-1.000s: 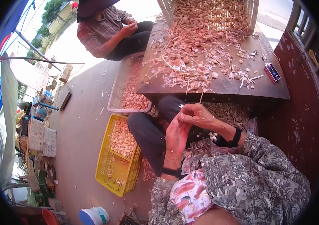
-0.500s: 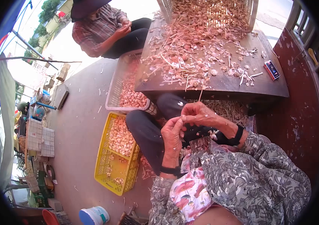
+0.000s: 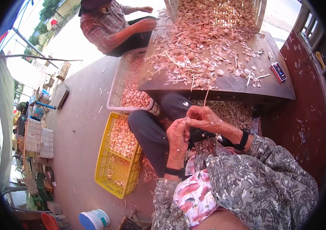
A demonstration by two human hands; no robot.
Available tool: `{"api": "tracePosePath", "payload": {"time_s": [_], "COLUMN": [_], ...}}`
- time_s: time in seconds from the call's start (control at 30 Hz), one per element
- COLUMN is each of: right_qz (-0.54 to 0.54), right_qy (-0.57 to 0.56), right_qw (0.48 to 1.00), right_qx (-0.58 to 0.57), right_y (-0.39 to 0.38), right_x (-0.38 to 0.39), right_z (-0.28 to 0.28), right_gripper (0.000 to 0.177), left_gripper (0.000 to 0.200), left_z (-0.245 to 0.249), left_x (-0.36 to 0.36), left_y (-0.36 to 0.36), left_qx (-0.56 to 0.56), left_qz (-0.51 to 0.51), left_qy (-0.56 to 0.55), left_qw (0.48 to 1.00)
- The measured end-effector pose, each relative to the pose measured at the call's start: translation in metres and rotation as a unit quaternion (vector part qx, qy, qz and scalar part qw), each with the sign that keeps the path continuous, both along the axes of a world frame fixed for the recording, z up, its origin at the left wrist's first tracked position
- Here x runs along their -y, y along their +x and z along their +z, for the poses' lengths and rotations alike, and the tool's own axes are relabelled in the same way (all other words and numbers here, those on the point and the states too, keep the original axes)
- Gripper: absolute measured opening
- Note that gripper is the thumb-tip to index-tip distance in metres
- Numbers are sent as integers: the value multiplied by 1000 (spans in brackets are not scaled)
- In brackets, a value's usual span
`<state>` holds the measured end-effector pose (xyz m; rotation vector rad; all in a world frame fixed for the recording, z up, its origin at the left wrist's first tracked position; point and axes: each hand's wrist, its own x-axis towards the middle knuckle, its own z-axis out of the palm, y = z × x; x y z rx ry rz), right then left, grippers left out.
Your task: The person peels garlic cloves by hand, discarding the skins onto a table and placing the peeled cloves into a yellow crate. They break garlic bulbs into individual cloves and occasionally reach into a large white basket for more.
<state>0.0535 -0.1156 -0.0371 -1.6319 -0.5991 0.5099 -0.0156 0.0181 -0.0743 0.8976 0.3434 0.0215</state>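
Observation:
My left hand (image 3: 178, 135) and my right hand (image 3: 205, 119) meet above my lap, thumbs and fingertips pinched together at one small spot. Whatever sits between the fingertips is too small to make out. Just beyond them is the low brown table (image 3: 274, 86), heaped with garlic bulbs, dry stalks and papery skins (image 3: 193, 50). A thin stalk (image 3: 207, 96) pokes down past its near edge, close to my right hand. Left of my knees, a yellow crate (image 3: 111, 184) holds pale garlic cloves (image 3: 122, 140), most of them in its far compartment.
A translucent crate (image 3: 116, 86) of pinkish cloves stands against the table's left side. Beyond it sits another person (image 3: 107, 28). A tipped basket (image 3: 261, 15) spills garlic onto the table, and a small dark box (image 3: 278, 72) lies at right. A white bucket (image 3: 98, 219) is on the floor.
The other person's hands have come apart, one arm now reaching toward the table. My two hands stay pinched together in nearly the same place.

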Motion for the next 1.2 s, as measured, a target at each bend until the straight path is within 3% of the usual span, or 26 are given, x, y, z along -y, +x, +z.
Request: {"api": "tracePosePath", "payload": {"time_s": [0.1, 0.17, 0.2, 0.27, 0.47, 0.53, 0.6, 0.67, 0.7, 0.83, 0.93, 1.2], "right_qz": [-17, -9, -9, 6, 68, 126, 207, 281, 278, 359, 280, 229], "right_qy": [0, 57, 56, 101, 214, 247, 360, 473, 467, 536, 591, 573], "right_qw": [997, 997, 997, 978, 943, 938, 908, 834, 839, 764, 756, 784], "right_qx": [69, -48, -47, -183, -245, -209, 55, 26, 31, 6, -15, 67], "right_y": [-3, -2, -2, -1, -24, -41, -49, -62, -64, -67, -78, -70], "right_x": [-2, -3, -2, 0, 8, 20, 20, 24, 26, 28, 30, 40], "right_z": [-2, -2, 0, 10, 69, 112, 140, 170, 180, 204, 201, 206], "right_gripper": [18, 15, 15, 13, 11, 11, 8, 16, 16, 5, 3, 5], "left_gripper": [17, 17, 17, 16, 13, 13, 17, 22, 24, 22, 20, 20], "left_z": [-3, 1, 2, 4, -7, 5, 11, 6, 2, 7, 4, -1], "left_x": [0, 0, 0, 0, -12, -10, -16, -18, -18, -15, -16, -16], "left_y": [0, 0, -1, -1, 0, -2, -2, -1, -1, -1, -1, 1], "left_qx": [4, -18, -17, -12, 48, 34, 71, 83, 89, 75, 70, 55], "left_qz": [1, 3, 4, -1, -44, -5, -42, -40, -44, -41, -39, -30], "left_qy": [-33, -37, -37, -66, -268, -306, -308, -318, -323, -299, -307, -329], "left_qw": [999, 999, 999, 998, 961, 951, 948, 944, 941, 950, 948, 942]}}
